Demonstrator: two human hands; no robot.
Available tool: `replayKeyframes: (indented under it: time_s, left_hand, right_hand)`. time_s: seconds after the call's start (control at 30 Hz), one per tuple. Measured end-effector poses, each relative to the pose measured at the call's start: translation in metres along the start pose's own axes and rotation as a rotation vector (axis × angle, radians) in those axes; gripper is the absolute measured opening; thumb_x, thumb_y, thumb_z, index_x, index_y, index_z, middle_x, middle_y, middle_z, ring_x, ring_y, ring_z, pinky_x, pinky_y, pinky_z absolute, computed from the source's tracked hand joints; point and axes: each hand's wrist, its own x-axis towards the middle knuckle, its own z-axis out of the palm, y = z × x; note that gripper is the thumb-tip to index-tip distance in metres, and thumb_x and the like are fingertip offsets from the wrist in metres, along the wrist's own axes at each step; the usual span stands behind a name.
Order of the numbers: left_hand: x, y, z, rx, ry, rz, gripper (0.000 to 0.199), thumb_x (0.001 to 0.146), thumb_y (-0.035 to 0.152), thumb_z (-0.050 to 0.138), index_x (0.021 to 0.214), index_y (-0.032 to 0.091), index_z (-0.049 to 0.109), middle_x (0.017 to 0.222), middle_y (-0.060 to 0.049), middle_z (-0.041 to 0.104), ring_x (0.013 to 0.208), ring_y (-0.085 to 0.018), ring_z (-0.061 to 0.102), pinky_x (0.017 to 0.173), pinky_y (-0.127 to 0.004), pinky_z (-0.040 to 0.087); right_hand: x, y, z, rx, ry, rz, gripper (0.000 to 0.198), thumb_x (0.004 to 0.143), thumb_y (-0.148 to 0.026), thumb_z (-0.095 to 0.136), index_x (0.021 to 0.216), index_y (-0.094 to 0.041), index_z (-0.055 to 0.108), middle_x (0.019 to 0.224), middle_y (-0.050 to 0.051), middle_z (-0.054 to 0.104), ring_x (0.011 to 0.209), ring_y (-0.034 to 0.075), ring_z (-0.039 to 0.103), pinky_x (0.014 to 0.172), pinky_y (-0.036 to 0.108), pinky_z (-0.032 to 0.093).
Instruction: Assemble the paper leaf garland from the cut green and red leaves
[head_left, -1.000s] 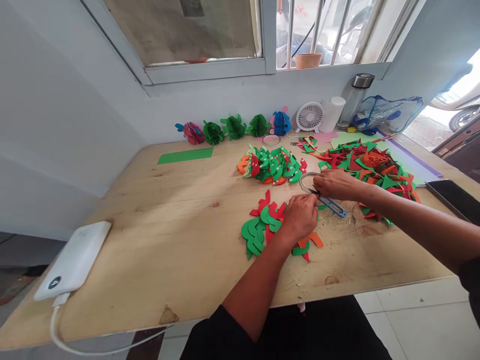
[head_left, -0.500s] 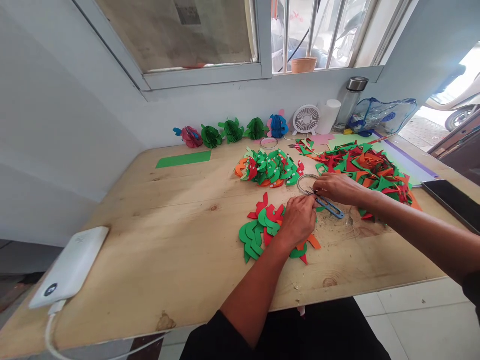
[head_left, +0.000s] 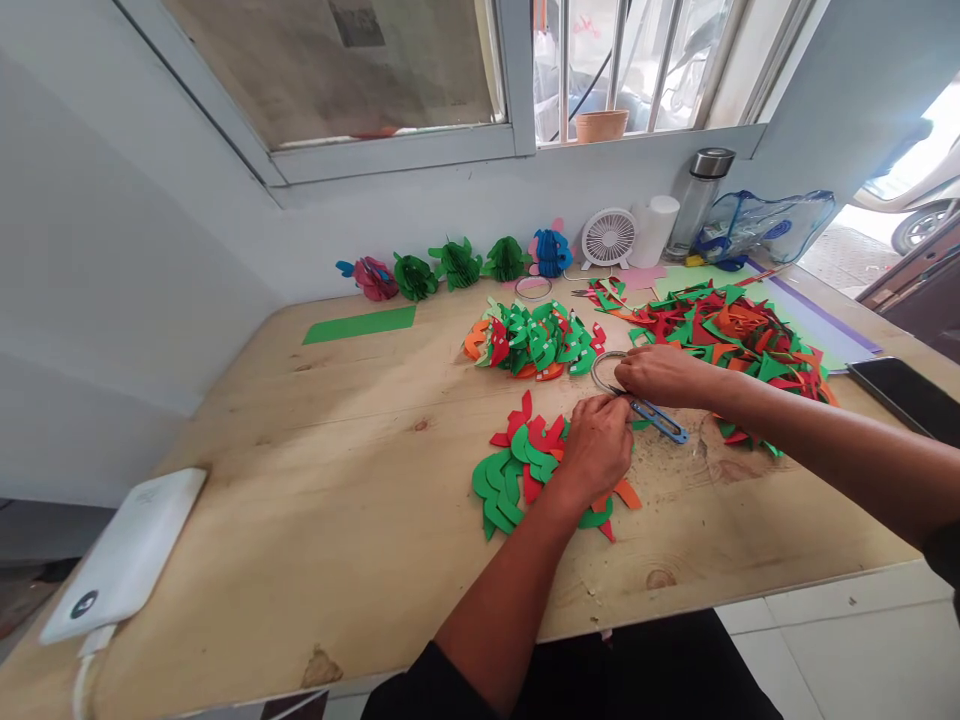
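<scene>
Green, red and orange cutouts [head_left: 499, 480] around the left hand [head_left: 598, 445], right hand [head_left: 652, 374] by a ring [head_left: 595, 374] and blue snips [head_left: 664, 423], fingertips hidden, either grip impossible to judge

View from a camera worn on the person's head, facing forward and steeply down over the pale wooden table [head_left: 337, 520]. The tabletop, near the lens, spans the middle and lower frame, its front edge slanting upward from lower left to right. The bare left hand [head_left: 600, 440] and bare right hand [head_left: 656, 375] fall right of centre. The wearer's black clothing [head_left: 645, 670] marks the viewpoint at bottom centre. Farther off, the white painted wall [head_left: 420, 205] and light-grey window frame [head_left: 397, 155] occupy the upper frame, the latter cropped by the top edge.
</scene>
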Motion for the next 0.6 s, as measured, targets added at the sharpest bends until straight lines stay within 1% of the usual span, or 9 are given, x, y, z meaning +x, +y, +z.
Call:
replayKeyframes:
  time_s: [0.07,0.13,0.23,0.33,0.43,0.6]
  left_hand:
    - [0.0,-0.0002,0.0001,0.009,0.0,0.0,0.019,0.084,0.013,0.041,0.098,0.02,0.051,0.101,-0.005,0.062,0.105,-0.02,0.05,0.094,-0.035,0.037]
    - [0.0001,-0.0004,0.0005,0.018,-0.003,-0.008,0.016,0.084,0.013,0.041,0.095,0.02,0.051,0.101,-0.005,0.062,0.105,-0.02,0.05,0.095,-0.035,0.037]
    - [0.0005,-0.0004,0.0011,0.019,-0.004,-0.023,0.015,0.084,0.014,0.041,0.094,0.021,0.051,0.1,-0.005,0.062,0.105,-0.02,0.05,0.095,-0.036,0.037]
    - [0.0008,0.0002,0.0011,0.009,-0.003,-0.028,0.019,0.084,0.015,0.041,0.1,0.02,0.051,0.103,-0.005,0.062,0.107,-0.021,0.05,0.095,-0.036,0.037]
    - [0.0008,0.0013,0.0004,0.002,-0.005,-0.028,0.022,0.084,0.014,0.041,0.103,0.019,0.051,0.103,-0.006,0.062,0.108,-0.021,0.05,0.095,-0.036,0.037]
    - [0.0013,0.0012,0.0004,0.004,-0.019,-0.035,0.022,0.084,0.015,0.041,0.103,0.02,0.052,0.103,-0.005,0.062,0.108,-0.021,0.05,0.096,-0.037,0.037]
  right_hand:
    - [0.0013,-0.002,-0.0007,-0.031,0.015,-0.037,0.011,0.079,-0.012,0.051,0.077,-0.01,0.062,0.069,0.011,0.064,0.069,0.02,0.058,0.058,0.028,0.028]
    - [0.0007,-0.0031,-0.0003,-0.032,0.027,-0.033,0.012,0.08,-0.012,0.05,0.077,-0.01,0.061,0.069,0.011,0.064,0.069,0.02,0.058,0.059,0.028,0.028]
    - [-0.0027,-0.0022,0.0024,0.037,0.035,0.049,0.015,0.082,-0.015,0.047,0.078,-0.012,0.061,0.072,0.011,0.064,0.068,0.018,0.057,0.058,0.027,0.027]
    - [-0.006,-0.0008,0.0044,0.107,0.043,0.136,0.017,0.083,-0.016,0.045,0.078,-0.014,0.061,0.074,0.01,0.065,0.067,0.017,0.057,0.056,0.026,0.027]
    - [-0.0071,-0.0025,0.0033,0.11,0.044,0.149,0.017,0.082,-0.016,0.045,0.077,-0.014,0.061,0.075,0.01,0.065,0.068,0.017,0.057,0.057,0.026,0.027]
    - [-0.0059,-0.0103,0.0003,0.048,0.062,0.171,0.018,0.083,-0.016,0.045,0.074,-0.014,0.06,0.073,0.01,0.065,0.069,0.019,0.058,0.06,0.027,0.029]
